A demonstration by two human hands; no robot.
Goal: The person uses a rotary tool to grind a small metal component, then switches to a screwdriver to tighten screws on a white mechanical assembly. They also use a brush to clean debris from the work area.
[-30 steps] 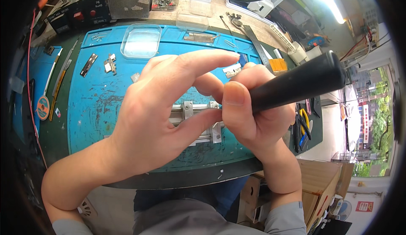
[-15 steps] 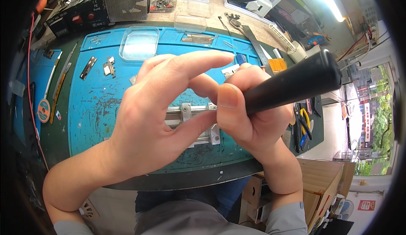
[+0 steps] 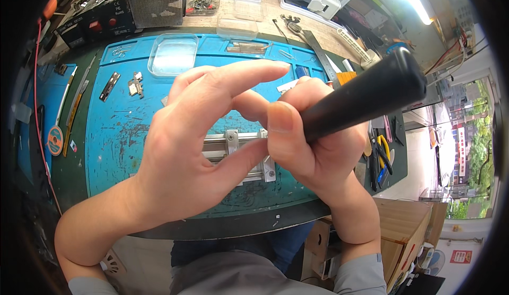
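Observation:
My right hand (image 3: 328, 136) is closed round a tool's thick black handle (image 3: 366, 93), whose rounded end points up and to the right. The tool's working end is hidden behind my fingers. My left hand (image 3: 180, 141) meets it from the left, its index finger raised and its thumb and another finger curving in behind my right thumb. Whatever those fingertips pinch, if anything, is out of sight. Below both hands a metal clamp fixture (image 3: 231, 141) with rails and screwed blocks lies on the blue work mat (image 3: 119, 152), partly covered by my left hand.
Two small metal parts, a dark strip (image 3: 110, 86) and a silvery piece (image 3: 135, 85), lie at the mat's left. Behind them stands a clear plastic box (image 3: 173, 54). Yellow-handled pliers (image 3: 383, 149) are at the right edge, and a black equipment box (image 3: 114, 16) sits far left.
The black handle has tilted slightly, its end rising and shifting a little left. Both hands have moved slightly left and keep much the same pose.

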